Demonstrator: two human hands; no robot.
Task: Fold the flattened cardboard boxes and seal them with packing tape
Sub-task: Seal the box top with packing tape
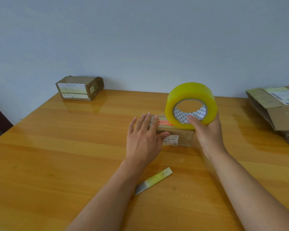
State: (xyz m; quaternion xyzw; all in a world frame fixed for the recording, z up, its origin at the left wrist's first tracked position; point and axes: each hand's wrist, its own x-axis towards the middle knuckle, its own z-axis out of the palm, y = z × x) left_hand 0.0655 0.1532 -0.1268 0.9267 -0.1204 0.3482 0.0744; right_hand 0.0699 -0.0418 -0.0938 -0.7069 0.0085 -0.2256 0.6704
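Pressed flat-fingered by the left hand (144, 139) on the top of the small cardboard box (177, 134), thumb down its near face; gripped by the right hand (207, 130) just beside it – the yellow tape roll (191, 104), thumb hooked through the printed core, rim touching the box top. Judged light and stiff, that box, likely to skid on the glossy wooden table (57, 147) unless pinned from above; creased brown board, a white label on the near side, an orange stripe along the seam. Judged smooth and a little slippery, the roll – best held through the core. Near the left forearm, a cutter blade (153, 180) wrapped in yellowed tape; beyond the left hand, a finished taped box (78, 88); well right of the right hand, flattened boxes (277, 110).
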